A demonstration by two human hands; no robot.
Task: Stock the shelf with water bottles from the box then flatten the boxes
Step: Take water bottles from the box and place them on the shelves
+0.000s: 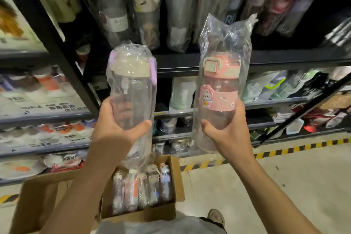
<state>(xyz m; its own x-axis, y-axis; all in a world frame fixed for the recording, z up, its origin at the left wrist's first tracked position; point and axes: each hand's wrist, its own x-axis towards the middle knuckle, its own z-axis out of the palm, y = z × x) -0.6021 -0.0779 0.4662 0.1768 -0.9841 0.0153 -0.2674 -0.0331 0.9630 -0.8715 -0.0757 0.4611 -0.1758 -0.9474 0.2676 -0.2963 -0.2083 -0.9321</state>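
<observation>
Task status: stocking is in progress and flattening is not begun. The left hand (117, 129) grips the lower body of a clear bottle (131, 85), with fingers and thumb curled round it. The right hand (226, 131) grips the lower half of a pink bottle (218, 85) in the same way. Both bottles are held upright, side by side and apart, in front of the dark metal shelf (284, 59). Neither is set down on it yet. The tier above the shelf edge already carries a row of stocked bottles (178, 15). Below the hands, the cardboard box (138, 214) stands open on the floor with a row of boxed bottles (144, 186) upright in it, so several units are left to transfer. The box is erect and unfolded. A larger cardboard panel (38, 195) at the left may belong to a second box; this cannot be confirmed. Materials: each held bottle is a rigid, transparent plastic cylinder sealed in a thin, glossy, crinkled film bag with loose excess at the top. The clear bottle has a cream lid and a lilac carry strap. The pink bottle has a pink flip lid with a cream latch and a soft-looking pink band bearing a raised rabbit figure. The film is likely slippery, so a firm wrap grip is advisable.
</observation>
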